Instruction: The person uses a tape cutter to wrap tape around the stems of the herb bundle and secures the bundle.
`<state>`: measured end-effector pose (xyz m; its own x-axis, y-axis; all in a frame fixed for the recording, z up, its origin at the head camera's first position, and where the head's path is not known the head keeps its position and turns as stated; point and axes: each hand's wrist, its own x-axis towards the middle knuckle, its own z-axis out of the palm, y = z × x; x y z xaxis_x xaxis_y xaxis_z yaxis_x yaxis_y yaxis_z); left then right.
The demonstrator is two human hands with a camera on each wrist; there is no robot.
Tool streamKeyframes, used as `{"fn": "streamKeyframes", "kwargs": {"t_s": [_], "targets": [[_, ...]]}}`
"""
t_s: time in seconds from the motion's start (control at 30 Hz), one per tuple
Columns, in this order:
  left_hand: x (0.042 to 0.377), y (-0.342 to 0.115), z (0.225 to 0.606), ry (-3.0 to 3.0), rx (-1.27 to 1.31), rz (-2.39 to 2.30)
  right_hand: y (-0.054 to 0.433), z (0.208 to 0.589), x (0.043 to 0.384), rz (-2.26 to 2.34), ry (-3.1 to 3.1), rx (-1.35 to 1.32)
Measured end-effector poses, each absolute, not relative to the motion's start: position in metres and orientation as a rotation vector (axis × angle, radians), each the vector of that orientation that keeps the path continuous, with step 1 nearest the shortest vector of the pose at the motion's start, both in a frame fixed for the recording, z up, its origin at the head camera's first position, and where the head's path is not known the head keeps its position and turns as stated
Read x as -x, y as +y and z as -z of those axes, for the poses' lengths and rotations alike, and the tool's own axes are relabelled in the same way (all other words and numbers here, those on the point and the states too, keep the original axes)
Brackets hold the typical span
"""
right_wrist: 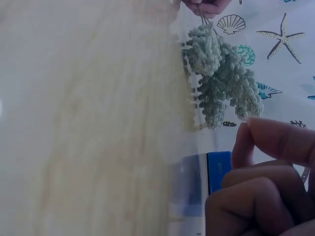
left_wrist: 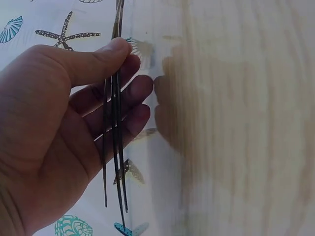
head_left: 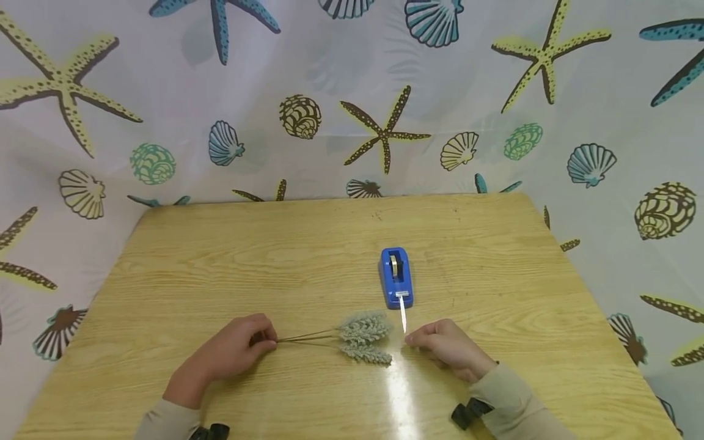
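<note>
My left hand (head_left: 236, 348) pinches several thin dark stems (left_wrist: 116, 123) between thumb and forefinger, their cut ends hanging past the palm in the left wrist view. The stems carry pale grey-green flower heads (head_left: 364, 328), which point right over the table. Just right of them, my right hand (head_left: 450, 349) pinches the end of a strip of clear tape (head_left: 403, 315) between thumb and forefinger. That strip runs from the front cutter of a blue tape dispenser (head_left: 392, 282). In the right wrist view the other fingers (right_wrist: 261, 196) curl under and partly cover the dispenser.
The wooden table (head_left: 247, 244) spreads beneath both hands, with a bright glare streak near its front. A white cloth (head_left: 330, 73) printed with shells and starfish hangs behind the table and along both sides.
</note>
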<state>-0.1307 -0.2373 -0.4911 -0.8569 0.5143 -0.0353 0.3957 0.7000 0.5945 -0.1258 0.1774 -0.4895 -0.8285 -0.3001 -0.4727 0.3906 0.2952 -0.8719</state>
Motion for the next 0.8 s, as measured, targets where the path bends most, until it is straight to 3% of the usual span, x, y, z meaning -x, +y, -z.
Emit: {"fn": "streamKeyframes", "kwargs": {"t_s": [0.8], "targets": [[0.134,-0.222,0.490,2.696,-0.851,-1.040,0.180,0.467,0.131,1.565,2.045,0.038]]}}
